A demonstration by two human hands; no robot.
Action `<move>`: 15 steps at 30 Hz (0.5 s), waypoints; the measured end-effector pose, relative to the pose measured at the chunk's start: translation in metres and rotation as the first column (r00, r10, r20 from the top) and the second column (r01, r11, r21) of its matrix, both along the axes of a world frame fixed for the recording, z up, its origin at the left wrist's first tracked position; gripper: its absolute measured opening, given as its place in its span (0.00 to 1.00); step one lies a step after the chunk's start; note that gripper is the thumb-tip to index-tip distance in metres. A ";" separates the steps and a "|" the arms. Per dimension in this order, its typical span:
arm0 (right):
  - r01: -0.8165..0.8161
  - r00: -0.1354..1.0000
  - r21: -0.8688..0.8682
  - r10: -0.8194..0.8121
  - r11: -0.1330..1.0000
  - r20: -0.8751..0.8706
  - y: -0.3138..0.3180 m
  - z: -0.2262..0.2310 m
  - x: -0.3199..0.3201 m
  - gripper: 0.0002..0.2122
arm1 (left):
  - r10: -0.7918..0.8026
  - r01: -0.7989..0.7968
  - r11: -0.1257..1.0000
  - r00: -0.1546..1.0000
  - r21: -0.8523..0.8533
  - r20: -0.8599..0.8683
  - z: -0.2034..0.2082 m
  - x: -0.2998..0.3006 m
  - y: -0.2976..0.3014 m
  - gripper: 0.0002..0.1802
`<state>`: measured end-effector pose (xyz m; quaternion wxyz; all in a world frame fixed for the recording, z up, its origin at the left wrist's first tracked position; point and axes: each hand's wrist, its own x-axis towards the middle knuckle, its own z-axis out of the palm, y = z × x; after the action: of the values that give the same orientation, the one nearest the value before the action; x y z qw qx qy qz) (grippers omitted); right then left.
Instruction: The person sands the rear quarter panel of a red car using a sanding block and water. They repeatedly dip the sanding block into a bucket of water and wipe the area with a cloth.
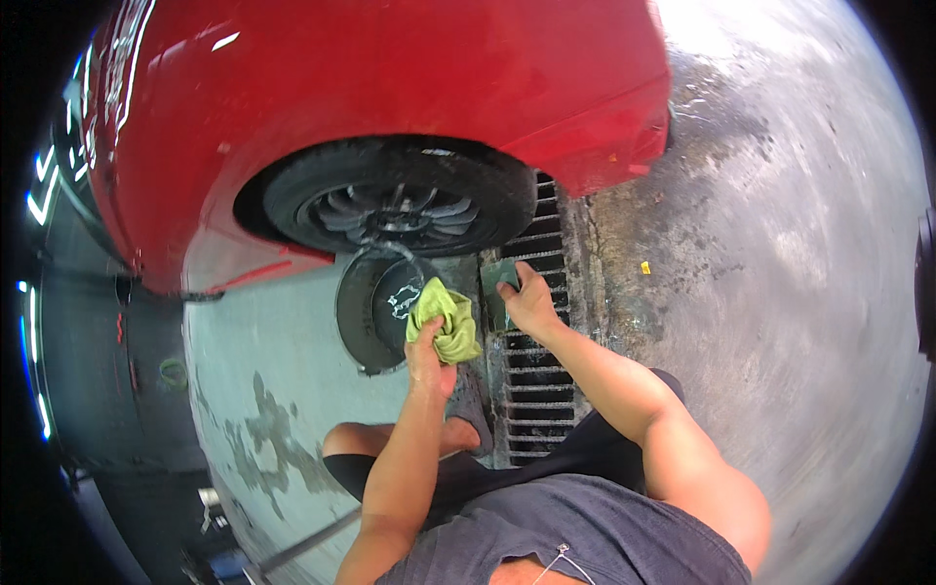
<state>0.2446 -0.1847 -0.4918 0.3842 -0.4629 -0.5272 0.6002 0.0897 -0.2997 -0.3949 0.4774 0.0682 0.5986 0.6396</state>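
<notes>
My left hand (426, 353) is closed round a bunched yellow-green cloth (445, 317), held over the near right rim of a dark round bucket (356, 336). Water with a bright reflection shows inside the bucket. To its right, my right hand (532, 300) grips a flat, dark green, squarish pad (499, 291) by its right edge, above the floor drain. What the pad is made of, I cannot tell. Just beyond both hands stands the car wheel (400, 207), with a black tyre and a grey spoked rim. A greyish streak, maybe water, runs between wheel and cloth.
The red car body (390, 68) arches over the wheel. A metal drain grate (539, 390) runs from under the car toward me. My shoe (470, 409) is beside it. Wet patches (268, 429) mark the floor at left; a small yellow scrap (645, 267) lies at right.
</notes>
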 end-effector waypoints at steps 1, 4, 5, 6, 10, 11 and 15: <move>-0.009 0.998 -0.008 0.008 1.000 -0.059 0.001 -0.016 -0.012 0.24 | 0.019 -0.017 0.999 0.998 0.027 -0.059 0.008 -0.001 -0.001 0.31; 0.019 0.984 -0.088 -0.035 0.996 -0.177 0.006 -0.021 -0.034 0.33 | 0.051 -0.033 0.993 0.984 0.109 -0.169 0.047 0.018 -0.004 0.42; 0.029 0.983 -0.066 -0.040 0.997 -0.182 0.004 -0.007 -0.039 0.33 | 0.041 -0.019 0.992 0.984 0.128 -0.172 0.051 0.014 -0.011 0.43; 0.036 0.982 -0.043 -0.043 0.998 -0.186 0.003 0.006 -0.044 0.32 | 0.063 -0.039 0.983 0.989 0.180 -0.132 0.046 0.010 -0.017 0.38; 0.038 0.930 0.059 -0.014 0.998 -0.367 -0.007 0.037 -0.056 0.18 | 0.100 -0.086 0.991 0.986 0.107 -0.134 0.020 -0.015 -0.021 0.21; 0.016 0.919 0.079 0.016 0.997 -0.394 -0.008 0.039 -0.058 0.15 | 0.085 -0.078 0.995 0.990 0.062 -0.116 0.012 -0.020 -0.021 0.21; -0.187 0.895 0.084 0.205 0.979 -0.397 -0.022 0.052 -0.052 0.11 | -0.130 0.100 0.979 0.978 -0.177 -0.164 -0.010 -0.023 -0.014 0.38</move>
<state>0.1925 -0.2069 -0.4400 0.4322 -0.2652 -0.4936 0.7065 0.0666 -0.3138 -0.4052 0.4633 0.1182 0.6849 0.5498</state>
